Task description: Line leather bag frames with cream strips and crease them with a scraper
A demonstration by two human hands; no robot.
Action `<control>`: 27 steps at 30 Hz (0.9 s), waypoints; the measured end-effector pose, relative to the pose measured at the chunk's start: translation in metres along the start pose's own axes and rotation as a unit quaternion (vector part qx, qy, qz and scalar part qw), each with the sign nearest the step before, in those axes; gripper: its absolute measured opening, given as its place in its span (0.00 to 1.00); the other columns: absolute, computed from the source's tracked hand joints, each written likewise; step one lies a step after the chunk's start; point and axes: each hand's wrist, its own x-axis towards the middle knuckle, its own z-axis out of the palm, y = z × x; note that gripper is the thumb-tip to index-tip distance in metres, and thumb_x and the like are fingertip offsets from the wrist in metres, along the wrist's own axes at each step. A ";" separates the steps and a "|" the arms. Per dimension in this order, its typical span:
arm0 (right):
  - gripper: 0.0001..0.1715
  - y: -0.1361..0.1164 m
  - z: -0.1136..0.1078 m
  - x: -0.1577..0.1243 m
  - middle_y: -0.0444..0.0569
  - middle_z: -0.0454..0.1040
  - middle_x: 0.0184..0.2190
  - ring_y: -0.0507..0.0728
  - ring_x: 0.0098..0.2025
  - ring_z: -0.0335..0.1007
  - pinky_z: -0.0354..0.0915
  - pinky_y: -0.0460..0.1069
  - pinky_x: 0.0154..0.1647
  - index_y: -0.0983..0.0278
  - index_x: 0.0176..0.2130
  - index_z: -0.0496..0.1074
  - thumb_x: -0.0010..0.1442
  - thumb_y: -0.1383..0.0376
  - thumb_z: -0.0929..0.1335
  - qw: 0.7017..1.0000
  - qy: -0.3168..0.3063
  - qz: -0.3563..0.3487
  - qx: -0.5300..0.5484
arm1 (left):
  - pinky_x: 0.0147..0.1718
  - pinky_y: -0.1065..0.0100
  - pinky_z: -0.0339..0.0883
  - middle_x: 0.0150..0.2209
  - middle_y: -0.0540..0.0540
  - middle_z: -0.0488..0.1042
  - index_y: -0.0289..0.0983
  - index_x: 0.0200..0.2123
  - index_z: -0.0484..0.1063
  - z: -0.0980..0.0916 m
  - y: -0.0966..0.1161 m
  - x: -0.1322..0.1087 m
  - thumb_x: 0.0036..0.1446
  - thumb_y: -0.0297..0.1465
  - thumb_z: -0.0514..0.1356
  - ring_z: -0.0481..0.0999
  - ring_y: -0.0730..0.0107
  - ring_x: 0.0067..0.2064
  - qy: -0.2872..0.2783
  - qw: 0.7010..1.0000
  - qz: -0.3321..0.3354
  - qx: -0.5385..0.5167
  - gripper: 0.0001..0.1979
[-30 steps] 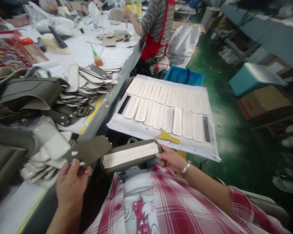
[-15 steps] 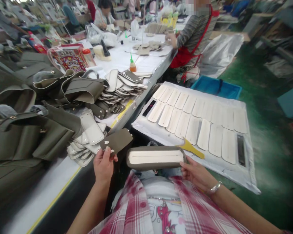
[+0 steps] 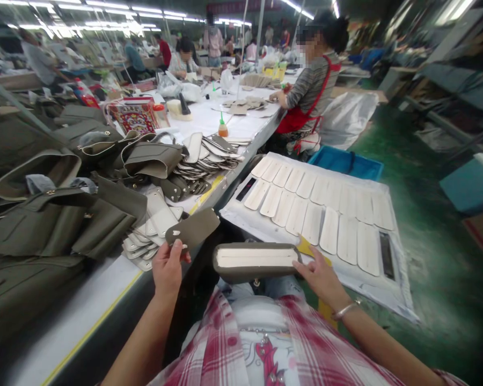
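My left hand (image 3: 167, 268) pinches a dark olive leather flap (image 3: 195, 228) with small metal studs, held over the table edge. On my lap rests an olive bag piece (image 3: 257, 274) with a long off-white panel facing up. The fingers of my right hand (image 3: 321, 276) are spread, and one digit touches the right end of this bag piece. Behind those fingers a flat yellow tool (image 3: 305, 245) lies at the board's near edge, partly covered. White-backed flaps (image 3: 161, 214) are piled just beyond my left hand.
Rows of off-white strips (image 3: 309, 220) lie on a covered board (image 3: 402, 289) at right. Olive bags (image 3: 60, 225) crowd the table's left. A glue bottle (image 3: 223, 128) stands farther back. A co-worker (image 3: 317, 86) sits at the table's far right, near a blue crate (image 3: 346, 162).
My view has tilted up, showing more of the room. My right hand's fingers have spread away from the bag piece's end. The left hand keeps the flap nearly in place.
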 end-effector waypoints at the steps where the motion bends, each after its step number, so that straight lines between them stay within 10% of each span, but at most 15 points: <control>1: 0.42 -0.007 0.000 -0.002 0.42 0.64 0.21 0.54 0.23 0.62 0.60 0.50 0.27 0.66 0.60 0.50 0.53 0.50 0.64 0.995 0.049 -0.055 -0.065 | 0.19 0.75 0.62 0.20 0.53 0.68 0.35 0.28 0.68 -0.003 -0.001 -0.002 0.51 0.39 0.59 0.66 0.77 0.18 0.004 1.000 0.007 0.027 0.12; 6: 0.19 -0.049 0.025 -0.012 0.52 0.69 0.36 0.57 0.38 0.65 0.62 0.53 0.41 0.64 0.48 0.65 0.58 0.60 0.62 0.937 -0.012 -0.314 -0.151 | 0.19 0.74 0.63 0.18 0.53 0.67 0.35 0.29 0.69 -0.004 -0.017 -0.018 0.51 0.40 0.59 0.67 0.75 0.19 -0.027 0.991 -0.037 0.123 0.12; 11: 0.12 -0.067 0.059 -0.015 0.52 0.68 0.36 0.57 0.39 0.65 0.63 0.53 0.42 0.65 0.41 0.69 0.59 0.63 0.62 0.910 -0.140 -0.359 -0.154 | 0.20 0.74 0.62 0.17 0.54 0.66 0.37 0.23 0.66 0.010 -0.035 -0.027 0.52 0.40 0.58 0.68 0.74 0.19 -0.058 0.984 -0.052 0.159 0.13; 14: 0.13 -0.078 0.066 -0.015 0.50 0.69 0.36 0.54 0.37 0.65 0.63 0.51 0.41 0.64 0.43 0.68 0.57 0.62 0.64 0.920 -0.190 -0.334 -0.074 | 0.22 0.74 0.62 0.18 0.53 0.67 0.37 0.24 0.67 0.009 -0.020 -0.030 0.53 0.38 0.58 0.68 0.75 0.20 -0.041 0.988 -0.016 0.145 0.12; 18: 0.40 -0.101 0.058 0.002 0.56 0.58 0.55 0.57 0.49 0.62 0.65 0.52 0.44 0.61 0.59 0.51 0.51 0.56 0.69 0.951 -0.177 -0.206 0.149 | 0.19 0.73 0.61 0.19 0.52 0.68 0.36 0.26 0.69 0.009 0.019 -0.031 0.52 0.38 0.59 0.66 0.76 0.18 -0.155 0.986 -0.039 -0.039 0.10; 23: 0.38 -0.108 0.036 0.032 0.51 0.64 0.51 0.56 0.42 0.68 0.68 0.49 0.32 0.56 0.55 0.57 0.48 0.50 0.69 0.832 -0.339 -0.040 0.438 | 0.12 0.75 0.56 0.18 0.53 0.67 0.36 0.29 0.68 0.028 0.034 -0.021 0.51 0.38 0.61 0.63 0.79 0.14 -0.250 0.942 -0.136 -0.180 0.10; 27: 0.29 -0.089 0.026 0.043 0.47 0.70 0.42 0.52 0.36 0.68 0.64 0.42 0.25 0.58 0.45 0.67 0.46 0.50 0.70 0.782 -0.338 0.027 0.523 | 0.12 0.78 0.54 0.17 0.55 0.65 0.36 0.30 0.68 0.036 0.018 -0.013 0.53 0.37 0.60 0.61 0.82 0.13 -0.269 0.918 -0.203 -0.208 0.09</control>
